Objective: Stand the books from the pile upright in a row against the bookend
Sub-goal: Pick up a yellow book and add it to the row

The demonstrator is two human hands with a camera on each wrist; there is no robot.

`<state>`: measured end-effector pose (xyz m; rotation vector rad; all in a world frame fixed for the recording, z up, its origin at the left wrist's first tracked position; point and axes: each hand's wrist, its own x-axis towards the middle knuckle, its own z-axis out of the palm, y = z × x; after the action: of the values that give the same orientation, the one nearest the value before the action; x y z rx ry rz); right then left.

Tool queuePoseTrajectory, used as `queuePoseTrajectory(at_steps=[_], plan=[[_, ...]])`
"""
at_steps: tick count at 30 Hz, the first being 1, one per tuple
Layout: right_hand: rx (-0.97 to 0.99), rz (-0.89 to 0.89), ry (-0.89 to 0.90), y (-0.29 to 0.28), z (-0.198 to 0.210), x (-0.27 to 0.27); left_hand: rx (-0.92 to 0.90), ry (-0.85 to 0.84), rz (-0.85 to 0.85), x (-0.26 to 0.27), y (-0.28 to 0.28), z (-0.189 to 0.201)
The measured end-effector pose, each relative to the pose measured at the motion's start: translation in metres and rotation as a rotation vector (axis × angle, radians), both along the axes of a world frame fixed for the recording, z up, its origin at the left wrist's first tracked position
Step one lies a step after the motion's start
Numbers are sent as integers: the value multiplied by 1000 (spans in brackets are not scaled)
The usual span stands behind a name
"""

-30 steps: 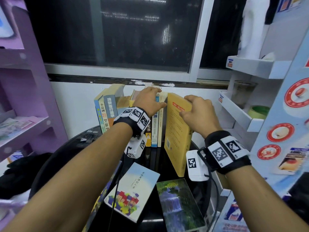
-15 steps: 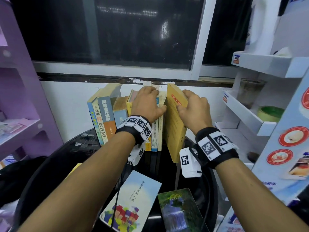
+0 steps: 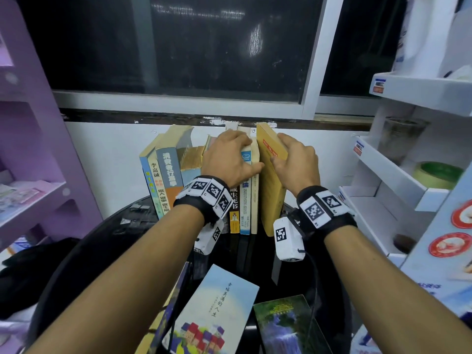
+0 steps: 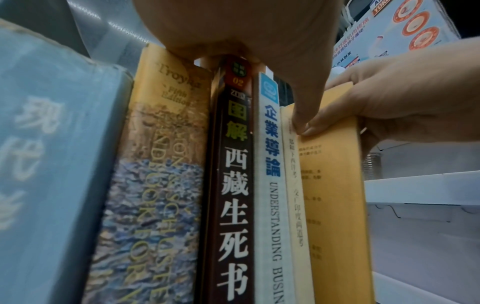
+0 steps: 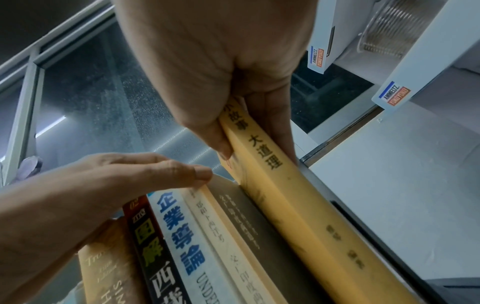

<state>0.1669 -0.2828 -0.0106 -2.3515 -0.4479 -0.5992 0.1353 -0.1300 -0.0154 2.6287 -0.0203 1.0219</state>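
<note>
A row of upright books (image 3: 166, 180) stands at the back of the black round table (image 3: 102, 246), against the wall. My left hand (image 3: 229, 154) lies over the tops of the middle books, its thumb touching the spine of a thin cream book (image 4: 296, 205). My right hand (image 3: 283, 154) pinches a yellow book (image 3: 270, 180) near its top, thumb on the left cover and fingers on the right. The yellow book stands upright against the cream book at the row's right end. Flat near the front edge lie a pale blue book (image 3: 214, 312) and a waterfall-cover book (image 3: 283, 328). No bookend shows.
A purple shelf unit (image 3: 33, 175) stands close on the left. Tight on the right is a white display rack (image 3: 398, 180) holding a tape roll (image 3: 439, 175). A dark window runs above the wall. A black bag (image 3: 25, 272) lies at the lower left.
My right hand has swung the yellow book from a lean out to the right to upright against the row. My left hand has stayed on the book tops.
</note>
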Motion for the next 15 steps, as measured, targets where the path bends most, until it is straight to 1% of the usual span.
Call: queuePoseTrajectory(at_steps=[6, 15], plan=[[54, 51, 45, 18, 4, 14, 29, 26, -7, 0, 6, 4], [6, 100, 71, 18, 3, 26, 87, 127, -94, 7, 25, 6]])
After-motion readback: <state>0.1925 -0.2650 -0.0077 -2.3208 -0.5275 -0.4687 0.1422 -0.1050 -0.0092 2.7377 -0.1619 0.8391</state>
